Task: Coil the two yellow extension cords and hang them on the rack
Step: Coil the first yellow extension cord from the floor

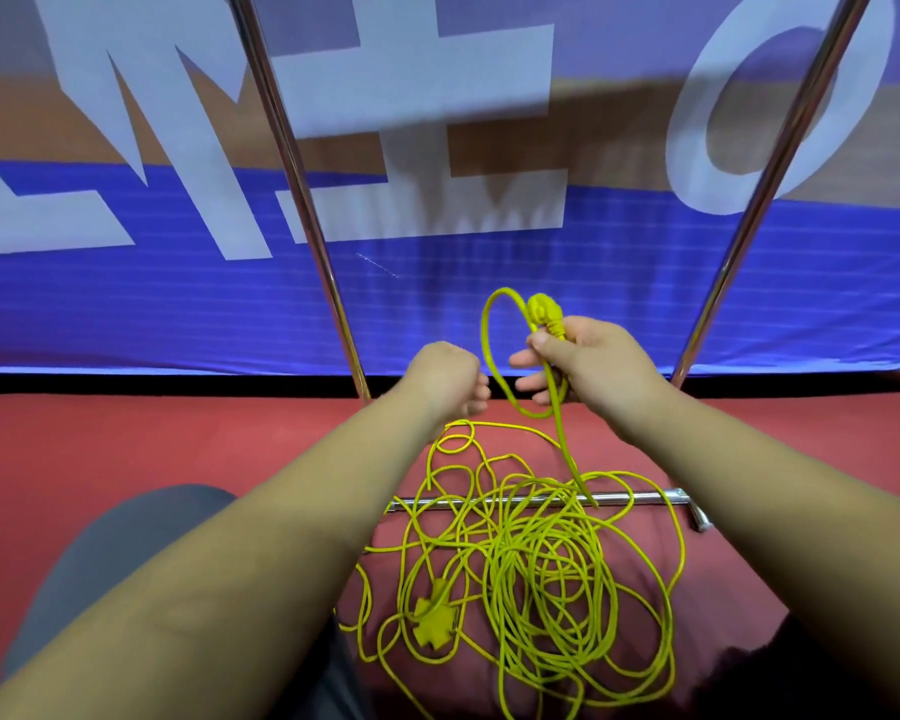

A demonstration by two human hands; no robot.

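So the loop (484,330) holds, my right hand (588,356) grips the plug (541,309) at centre frame; my left hand (445,374) curls, its grasp unclear.

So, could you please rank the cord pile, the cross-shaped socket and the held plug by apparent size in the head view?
1. cord pile, far the largest.
2. cross-shaped socket.
3. plug in the right hand, slightly smaller; camera distance differs, so unsure.

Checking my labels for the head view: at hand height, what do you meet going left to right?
Left rack upright → left hand → right hand, holding the yellow plug → right rack upright.
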